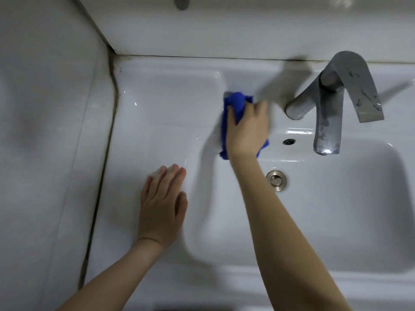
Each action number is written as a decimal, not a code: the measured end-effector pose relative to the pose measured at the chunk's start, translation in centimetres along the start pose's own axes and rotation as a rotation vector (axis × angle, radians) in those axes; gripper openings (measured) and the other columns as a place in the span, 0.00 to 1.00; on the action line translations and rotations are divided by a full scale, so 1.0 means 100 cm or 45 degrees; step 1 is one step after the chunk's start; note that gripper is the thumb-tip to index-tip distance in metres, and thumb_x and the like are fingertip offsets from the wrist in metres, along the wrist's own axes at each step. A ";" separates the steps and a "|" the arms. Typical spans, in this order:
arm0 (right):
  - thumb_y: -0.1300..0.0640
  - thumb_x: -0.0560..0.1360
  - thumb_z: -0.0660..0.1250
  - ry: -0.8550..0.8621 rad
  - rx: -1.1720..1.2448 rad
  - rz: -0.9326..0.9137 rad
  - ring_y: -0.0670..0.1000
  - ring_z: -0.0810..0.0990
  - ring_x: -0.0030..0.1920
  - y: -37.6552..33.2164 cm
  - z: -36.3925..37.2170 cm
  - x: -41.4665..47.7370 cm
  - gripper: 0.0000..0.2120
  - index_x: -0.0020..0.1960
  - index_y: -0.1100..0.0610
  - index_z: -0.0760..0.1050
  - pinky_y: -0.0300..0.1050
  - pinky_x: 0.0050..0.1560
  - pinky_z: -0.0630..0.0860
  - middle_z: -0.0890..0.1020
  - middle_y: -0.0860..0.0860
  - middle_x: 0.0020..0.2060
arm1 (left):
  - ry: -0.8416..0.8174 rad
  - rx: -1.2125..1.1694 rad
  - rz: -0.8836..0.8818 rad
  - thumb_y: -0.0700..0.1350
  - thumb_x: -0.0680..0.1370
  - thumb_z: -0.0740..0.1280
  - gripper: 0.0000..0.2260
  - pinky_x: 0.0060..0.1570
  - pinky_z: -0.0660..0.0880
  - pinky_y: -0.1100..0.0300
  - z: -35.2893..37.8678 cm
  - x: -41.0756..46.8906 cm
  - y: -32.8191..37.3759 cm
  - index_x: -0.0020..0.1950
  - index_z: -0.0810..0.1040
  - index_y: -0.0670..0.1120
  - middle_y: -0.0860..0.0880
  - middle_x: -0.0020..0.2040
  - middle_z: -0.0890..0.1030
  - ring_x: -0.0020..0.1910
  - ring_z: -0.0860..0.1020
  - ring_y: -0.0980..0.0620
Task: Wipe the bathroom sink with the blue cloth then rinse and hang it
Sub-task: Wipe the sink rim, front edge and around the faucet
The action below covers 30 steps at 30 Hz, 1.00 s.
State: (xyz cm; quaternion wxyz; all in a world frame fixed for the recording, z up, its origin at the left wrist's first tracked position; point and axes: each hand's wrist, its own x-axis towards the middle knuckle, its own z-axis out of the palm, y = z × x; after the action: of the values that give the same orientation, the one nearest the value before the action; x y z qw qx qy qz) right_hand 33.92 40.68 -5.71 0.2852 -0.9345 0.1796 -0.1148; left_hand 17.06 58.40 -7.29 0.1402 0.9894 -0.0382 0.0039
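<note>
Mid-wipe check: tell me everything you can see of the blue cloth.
The blue cloth is vivid blue, soft-looking fabric, bunched not flat. It lies on the sink rim left of the faucet. The right hand covers most of it, thumb wrapped round one edge; cloth shows above the hand and beside the wrist.

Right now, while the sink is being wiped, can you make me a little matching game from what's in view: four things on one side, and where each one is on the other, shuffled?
Things:
1. blue cloth
2. left hand
3. faucet
4. drain stopper

Places:
A. lying flat, fingers straight, on the left ledge of the sink
B. set in the bottom of the sink
C. bunched under the right hand, just left of the tap
D. standing at the back of the sink, spotted with water drops

Pairs: 1-C, 2-A, 3-D, 4-B
</note>
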 end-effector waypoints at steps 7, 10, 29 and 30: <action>0.49 0.77 0.66 0.255 -0.059 0.016 0.56 0.77 0.43 0.076 -0.028 -0.001 0.16 0.50 0.64 0.78 0.51 0.38 0.77 0.76 0.57 0.48 | 0.046 -0.010 0.012 0.47 0.79 0.57 0.22 0.73 0.60 0.45 0.001 0.002 0.000 0.72 0.70 0.46 0.46 0.72 0.71 0.73 0.66 0.45; 0.47 0.78 0.65 0.278 -0.046 0.250 0.56 0.77 0.48 0.052 -0.016 0.013 0.18 0.51 0.64 0.77 0.48 0.42 0.73 0.75 0.56 0.52 | 0.043 -0.012 0.011 0.47 0.79 0.57 0.22 0.73 0.60 0.45 0.002 0.001 0.000 0.73 0.70 0.47 0.46 0.73 0.71 0.74 0.65 0.45; 0.45 0.77 0.65 -0.092 0.363 0.243 0.49 0.75 0.39 -0.024 -0.004 0.019 0.14 0.42 0.56 0.75 0.41 0.41 0.69 0.73 0.47 0.50 | 0.058 0.027 0.032 0.46 0.80 0.56 0.21 0.73 0.60 0.46 0.004 0.000 -0.001 0.73 0.70 0.46 0.46 0.72 0.71 0.73 0.66 0.45; 0.46 0.77 0.65 -0.073 0.506 0.275 0.45 0.75 0.37 -0.033 -0.001 0.014 0.13 0.40 0.55 0.73 0.39 0.40 0.69 0.71 0.45 0.47 | 0.048 0.031 0.031 0.47 0.80 0.55 0.21 0.74 0.60 0.46 0.004 0.000 -0.001 0.73 0.69 0.46 0.46 0.72 0.71 0.73 0.66 0.45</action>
State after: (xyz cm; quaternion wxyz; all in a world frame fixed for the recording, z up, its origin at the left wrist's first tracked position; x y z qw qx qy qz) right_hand 36.09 42.62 -3.57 0.4793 -0.8380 0.2445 -0.0902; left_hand 17.04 58.42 -7.68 0.1288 0.9902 -0.0476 0.0245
